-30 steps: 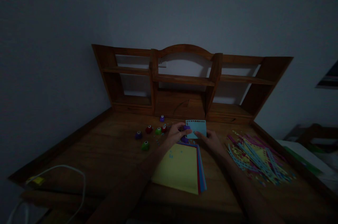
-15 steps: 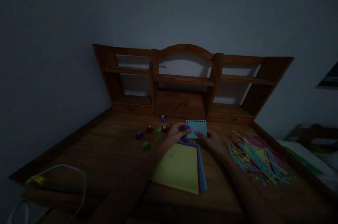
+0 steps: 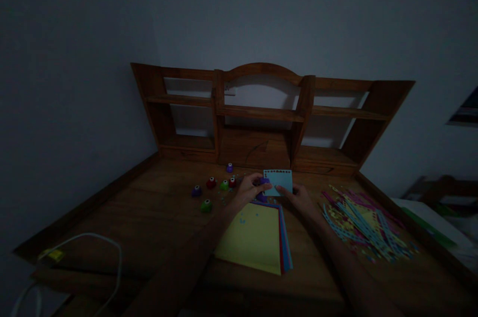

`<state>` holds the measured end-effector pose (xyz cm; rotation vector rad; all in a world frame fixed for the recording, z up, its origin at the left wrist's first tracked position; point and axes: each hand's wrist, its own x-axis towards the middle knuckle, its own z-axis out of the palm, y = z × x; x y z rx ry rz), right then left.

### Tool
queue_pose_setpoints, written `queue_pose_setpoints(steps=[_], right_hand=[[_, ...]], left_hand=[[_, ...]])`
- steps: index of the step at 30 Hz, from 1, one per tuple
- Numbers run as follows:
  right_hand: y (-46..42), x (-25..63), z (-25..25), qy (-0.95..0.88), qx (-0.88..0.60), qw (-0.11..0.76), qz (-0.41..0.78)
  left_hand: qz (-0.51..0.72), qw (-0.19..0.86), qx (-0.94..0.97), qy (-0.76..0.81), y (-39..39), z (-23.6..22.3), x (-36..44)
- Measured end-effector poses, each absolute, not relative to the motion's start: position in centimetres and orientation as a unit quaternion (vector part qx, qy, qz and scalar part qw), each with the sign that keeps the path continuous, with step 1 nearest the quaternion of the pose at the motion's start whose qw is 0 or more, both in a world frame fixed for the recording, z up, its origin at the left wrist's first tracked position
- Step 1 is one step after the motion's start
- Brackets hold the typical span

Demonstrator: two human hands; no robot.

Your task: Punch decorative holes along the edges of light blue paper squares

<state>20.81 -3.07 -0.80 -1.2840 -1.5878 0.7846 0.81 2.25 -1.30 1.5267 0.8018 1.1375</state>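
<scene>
Centrally, the left hand point(image 3: 249, 188) grips a purple punch point(image 3: 265, 181) at the left edge of a light-blue card point(image 3: 284, 179), thumb toward the card. The right hand point(image 3: 301, 198) pinches the card's near right part, thumb on top. Small holes line the card's far edge, with a few more down its left side. Purple also shows just below the left fingers; whether it belongs to the same punch, I cannot tell.

Nearer lies a stack of coloured sheets point(image 3: 250, 244), yellow on top, with blue paper bits near its far left. Left of the hands stand six small punches point(image 3: 211, 182), red, green and purple, the farthest a purple one. Right of the right forearm spreads a heap of perforated paper strips point(image 3: 366, 225). A pale cable point(image 3: 119, 257) curves at near left, and a wooden shelf unit point(image 3: 261, 113) rises at the desk's point(image 3: 157, 207) far side.
</scene>
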Motion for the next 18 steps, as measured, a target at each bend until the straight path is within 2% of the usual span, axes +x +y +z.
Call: queue_pose_setpoints(steps=[18], right_hand=[[-2.78,21.05,-1.47,-0.645,-0.502,0.473,0.33]], left_hand=[[0.477,0.519,0.627,0.33,1.99,-1.17,0.98]])
